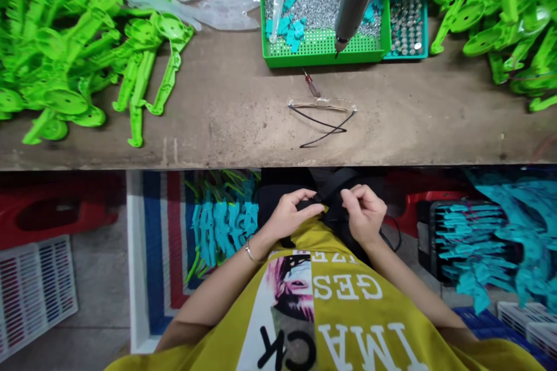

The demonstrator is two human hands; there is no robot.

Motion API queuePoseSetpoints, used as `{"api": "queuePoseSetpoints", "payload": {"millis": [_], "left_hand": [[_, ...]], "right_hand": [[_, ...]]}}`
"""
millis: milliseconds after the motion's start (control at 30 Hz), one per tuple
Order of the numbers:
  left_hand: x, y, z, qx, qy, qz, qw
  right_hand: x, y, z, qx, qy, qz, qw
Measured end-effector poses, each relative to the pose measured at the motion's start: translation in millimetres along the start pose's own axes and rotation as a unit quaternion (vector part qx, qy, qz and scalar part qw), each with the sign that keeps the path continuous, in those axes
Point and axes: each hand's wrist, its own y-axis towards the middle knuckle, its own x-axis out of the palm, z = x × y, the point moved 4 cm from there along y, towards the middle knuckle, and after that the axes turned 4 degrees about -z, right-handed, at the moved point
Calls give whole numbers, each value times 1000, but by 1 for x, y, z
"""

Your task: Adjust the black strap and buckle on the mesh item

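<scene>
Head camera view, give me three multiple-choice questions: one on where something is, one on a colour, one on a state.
1. Where are the hands?
A. Below the bench edge, at the lap
B. Inside the green tray
C. On the green parts pile

2. What colour are the plastic parts piled at the bench's left end?
A. Red
B. Bright green
C. White

3. What are the hands doing?
A. Resting flat and empty
B. Both pinching a black strap
C. Holding the screwdriver

Answers:
1. A: the left hand and right hand sit under the bench edge, above the yellow shirt.
2. B: the plastic parts are bright green.
3. B: both hands' fingers close on the black strap between them; the screwdriver lies untouched on the bench by the green tray.
</scene>
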Motion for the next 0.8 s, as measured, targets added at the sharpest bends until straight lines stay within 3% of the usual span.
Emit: {"api": "queuePoseSetpoints", "payload": {"millis": [100,167,333,533,800], "left_hand": [[0,0,9,37,115,49,991],[-1,-2,16,66,180,71,979],[0,-9,23,92,231,70,966],[3,-11,29,132,256,58,956],[-1,-11,21,209,241,57,946]], "right_hand": [[-5,-2,-28,-185,-132,-2,974],[-4,1,-36,-233,-191,-43,953],[-4,6,-28,-213,-242,-132,937],[-7,7,-27,-237,-268,-174,917],[-2,11,-15,-143,-167,-212,952]]}}
